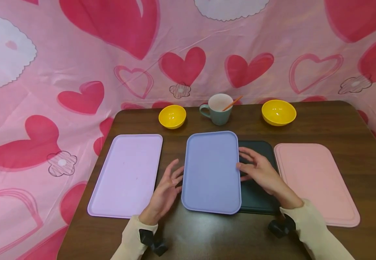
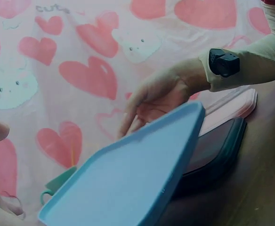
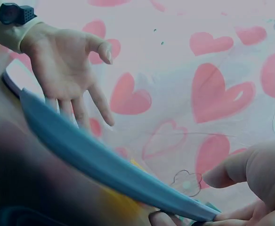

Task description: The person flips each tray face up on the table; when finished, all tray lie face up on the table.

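Observation:
A blue tray (image 1: 211, 173) is raised over the table, its right side overlapping a dark green tray (image 1: 259, 195). My right hand (image 1: 260, 171) holds its right edge. In the right wrist view, fingers (image 3: 162, 219) reach beneath that edge and the thumb (image 3: 227, 173) stands above it. My left hand (image 1: 166, 191) is at the tray's left edge with fingers extended and thumb apart. In the right wrist view its palm (image 3: 62, 63) faces the tray, which hides some fingertips. The tray (image 2: 137, 169) looks slanted in the left wrist view.
A lilac tray (image 1: 127, 175) lies left, a pink tray (image 1: 315, 180) right. Along the back of the brown table (image 1: 204, 238) stand a small yellow bowl (image 1: 172, 117), a grey-green mug (image 1: 219, 115) with an orange stick (image 1: 233, 103), and a larger yellow bowl (image 1: 278, 113).

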Available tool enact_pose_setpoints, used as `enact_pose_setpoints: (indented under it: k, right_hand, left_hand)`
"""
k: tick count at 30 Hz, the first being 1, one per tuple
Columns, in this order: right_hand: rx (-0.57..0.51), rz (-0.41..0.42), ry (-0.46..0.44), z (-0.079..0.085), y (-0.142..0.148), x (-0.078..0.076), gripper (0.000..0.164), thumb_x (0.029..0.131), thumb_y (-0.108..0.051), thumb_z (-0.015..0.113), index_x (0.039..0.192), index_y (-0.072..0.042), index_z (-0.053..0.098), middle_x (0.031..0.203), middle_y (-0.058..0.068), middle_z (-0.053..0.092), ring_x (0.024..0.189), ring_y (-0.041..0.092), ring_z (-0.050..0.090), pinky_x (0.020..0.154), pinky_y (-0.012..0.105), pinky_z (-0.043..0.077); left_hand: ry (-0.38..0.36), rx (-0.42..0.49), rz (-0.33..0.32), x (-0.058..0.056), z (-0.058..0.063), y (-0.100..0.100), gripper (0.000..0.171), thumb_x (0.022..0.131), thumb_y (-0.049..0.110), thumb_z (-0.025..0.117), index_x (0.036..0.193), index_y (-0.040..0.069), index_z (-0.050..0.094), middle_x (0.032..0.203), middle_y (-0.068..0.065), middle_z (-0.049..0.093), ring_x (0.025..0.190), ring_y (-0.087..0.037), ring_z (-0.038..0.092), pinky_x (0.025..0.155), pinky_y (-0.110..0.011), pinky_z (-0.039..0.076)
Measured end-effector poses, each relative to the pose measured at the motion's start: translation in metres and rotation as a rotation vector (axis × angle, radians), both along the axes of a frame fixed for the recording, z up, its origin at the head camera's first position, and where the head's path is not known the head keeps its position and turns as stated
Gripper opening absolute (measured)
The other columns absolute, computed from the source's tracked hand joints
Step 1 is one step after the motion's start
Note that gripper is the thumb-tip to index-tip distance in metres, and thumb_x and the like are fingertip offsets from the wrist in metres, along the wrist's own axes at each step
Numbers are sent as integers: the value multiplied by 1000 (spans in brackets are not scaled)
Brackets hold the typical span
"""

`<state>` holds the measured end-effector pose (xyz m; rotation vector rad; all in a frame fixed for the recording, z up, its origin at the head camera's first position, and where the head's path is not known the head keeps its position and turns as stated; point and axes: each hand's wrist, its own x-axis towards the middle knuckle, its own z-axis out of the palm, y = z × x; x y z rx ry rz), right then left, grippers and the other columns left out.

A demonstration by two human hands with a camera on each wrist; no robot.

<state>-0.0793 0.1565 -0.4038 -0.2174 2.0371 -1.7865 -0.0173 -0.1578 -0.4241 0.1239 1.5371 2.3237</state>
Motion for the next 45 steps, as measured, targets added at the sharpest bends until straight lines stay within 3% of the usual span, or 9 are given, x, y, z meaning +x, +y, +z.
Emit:
enact_pose_setpoints:
  k: [6, 12, 20, 26, 31, 34, 39, 45]
  right_hand:
    - [-38, 52, -33, -2, -11, -2, 65, 100, -12, 57, 154, 5, 26, 162, 30, 22, 108, 21, 69, 79, 39, 61]
    - [-86, 72, -100, -6, -30, -7, 64, 100, -10, 55, 155, 5, 25, 164, 28, 19, 118, 31, 63, 84, 41, 60]
    - [-125, 76, -171, -18, -54, -13, 62, 101, -6, 52, 155, 3, 26, 162, 26, 24, 108, 20, 66, 89, 44, 58]
    - [-147, 61, -215, -28, -72, -15, 61, 99, -2, 51, 154, 6, 27, 157, 29, 30, 115, 26, 63, 88, 43, 58]
    - [-146, 39, -240, -35, -82, -16, 61, 98, -2, 51, 153, 7, 28, 155, 30, 33, 119, 30, 59, 87, 44, 59]
    - [-137, 32, -240, -39, -84, -17, 61, 97, -2, 51, 153, 9, 27, 154, 31, 33, 120, 31, 58, 88, 45, 59]
    - [-143, 22, -251, -44, -86, -16, 62, 96, -2, 52, 152, 10, 27, 153, 33, 33, 110, 24, 62, 86, 44, 59]
    - [-138, 22, -269, -43, -88, -15, 64, 96, -2, 51, 153, 10, 25, 153, 33, 32, 107, 21, 61, 88, 44, 59]
  left_hand:
    - [11, -45, 30, 3, 9, -12, 71, 93, 13, 30, 156, 6, -2, 162, -31, 6, 143, -36, 22, 108, -39, 29]
    - [26, -49, 29, 4, 9, -26, 70, 95, 16, 27, 155, 4, -7, 164, -29, -2, 150, -46, 3, 111, -40, 20]
    - [-7, -36, 63, 5, 6, -44, 65, 98, 13, 20, 156, 7, -8, 165, -29, -5, 153, -43, -3, 113, -33, 19]
    - [-31, -58, 117, 5, 1, -49, 66, 98, 15, 20, 156, 3, -11, 165, -29, -6, 155, -41, -6, 117, -39, 9]
    - [-33, -132, 145, 6, -5, -48, 69, 99, 19, 23, 157, 2, -10, 165, -29, -5, 154, -40, -2, 117, -43, 7]
    - [-29, -179, 153, 6, -8, -46, 71, 99, 22, 26, 157, 2, -9, 165, -28, -7, 154, -41, -7, 119, -53, 3]
    - [-49, -265, 191, 3, -6, -40, 77, 96, 24, 35, 157, 0, -7, 165, -28, -12, 154, -43, -18, 118, -64, -16]
    - [-54, -355, 205, 0, -6, -36, 80, 95, 24, 40, 157, -2, -4, 165, -27, -12, 153, -45, -16, 118, -66, -15]
